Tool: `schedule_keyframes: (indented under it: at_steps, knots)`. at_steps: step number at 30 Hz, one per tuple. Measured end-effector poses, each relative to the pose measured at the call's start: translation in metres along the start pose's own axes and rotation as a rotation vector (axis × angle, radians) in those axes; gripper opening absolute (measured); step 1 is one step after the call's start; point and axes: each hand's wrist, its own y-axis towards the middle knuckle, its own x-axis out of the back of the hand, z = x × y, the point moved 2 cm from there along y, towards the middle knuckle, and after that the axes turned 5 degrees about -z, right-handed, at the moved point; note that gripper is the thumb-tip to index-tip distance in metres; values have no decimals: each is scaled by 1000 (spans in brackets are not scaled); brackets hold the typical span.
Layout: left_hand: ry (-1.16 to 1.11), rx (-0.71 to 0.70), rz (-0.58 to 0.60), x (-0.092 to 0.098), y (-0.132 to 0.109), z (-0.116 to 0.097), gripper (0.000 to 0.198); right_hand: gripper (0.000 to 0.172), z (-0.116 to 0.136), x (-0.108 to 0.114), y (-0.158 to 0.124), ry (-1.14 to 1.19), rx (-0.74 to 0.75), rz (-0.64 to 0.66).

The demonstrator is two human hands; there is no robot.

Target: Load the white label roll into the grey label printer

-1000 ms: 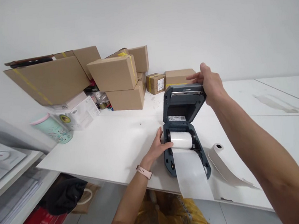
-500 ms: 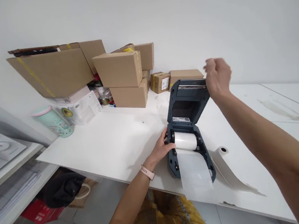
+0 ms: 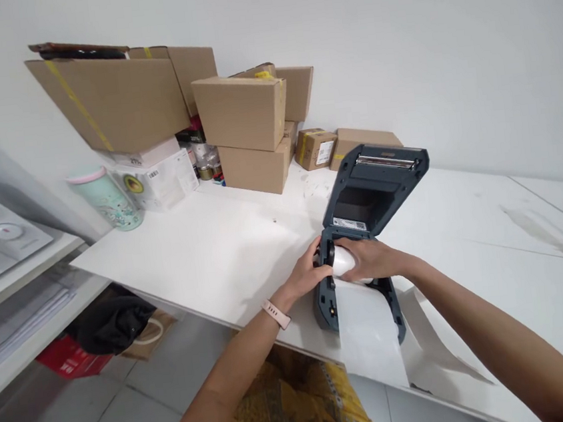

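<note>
A dark grey-blue label printer [image 3: 378, 184] stands near the table's front edge with its lid raised. In its bay lies a white label roll [image 3: 342, 260], and a strip of label paper [image 3: 370, 336] runs from it out over the front and past the table edge. My right hand [image 3: 369, 257] is closed around the roll, fingers over its far side. My left hand [image 3: 311, 273] grips the printer's left side, thumb on the rim beside the roll. A loose curled strip of paper [image 3: 443, 341] lies to the right of the printer, partly behind my right forearm.
Cardboard boxes [image 3: 245, 111] are stacked at the back left against the wall. A mint tumbler [image 3: 106, 199] and a white box [image 3: 160, 183] stand at the table's left end. On the far left is a shelf [image 3: 27, 278] with papers below. Small boxes [image 3: 315, 148] sit behind the printer.
My right hand has come down from the raised lid to the label roll inside the printer. The lid stays up by itself. My left hand keeps its place on the printer's side.
</note>
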Motion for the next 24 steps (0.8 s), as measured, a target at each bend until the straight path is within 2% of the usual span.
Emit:
schedule_keyframes:
  at_steps: [3, 6, 8, 10, 12, 14, 17, 19, 22, 24]
  knots:
    - [18, -14, -5, 2, 2, 6, 96, 81, 2, 16, -4, 140, 63, 62]
    - [12, -35, 2, 3, 4, 10, 95, 83, -7, 45, -26, 319, 176, 58]
    - [-11, -61, 20, 3, 5, 10, 94, 87, -22, 65, -47, 390, 205, -48]
    - [-16, -76, 14, 3, 5, 9, 94, 88, -39, 81, -68, 458, 191, -237]
    - [4, -61, -2, 3, 4, 8, 94, 84, -56, 88, -86, 572, 128, -426]
    - [18, -50, -1, 3, 3, 7, 92, 76, -69, 83, -95, 703, 21, -559]
    - [20, -72, 10, 2, 2, 6, 91, 67, -88, 60, -93, 853, -172, -632]
    - [22, -78, 7, 2, 2, 7, 92, 64, -102, 40, -85, 890, -255, -641]
    - [33, -68, 7, 1, 3, 9, 92, 60, -121, 14, -70, 849, -290, -621]
    - [38, -64, 4, 1, 3, 10, 92, 66, -128, -1, -61, 815, -306, -565]
